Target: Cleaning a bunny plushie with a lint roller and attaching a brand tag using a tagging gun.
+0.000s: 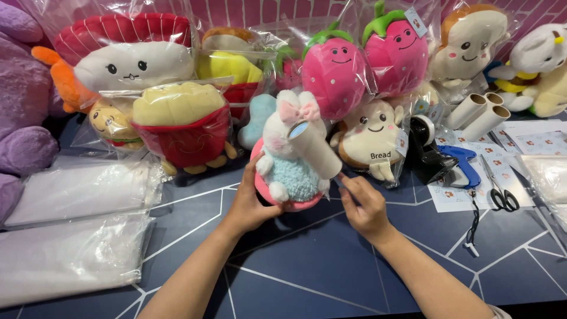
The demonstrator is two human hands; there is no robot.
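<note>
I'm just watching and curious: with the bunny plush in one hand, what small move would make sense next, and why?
Probably slide the right hand onto the white roll lying across the bunny plush. The left hand already grips the plush from the side, while the right hand's fingers are just beside the roll's lower end.

White bunny plush [293, 155], pink bow, upright on dark table [307, 260].

A dark blue surface [307, 266] with white angular lines carries flat clear bags [74, 224] at left, bagged plush toys [183, 121] along the back, and scissors [501, 189], paper rolls [481, 112] and a tape dispenser [428, 150] at right.
</note>
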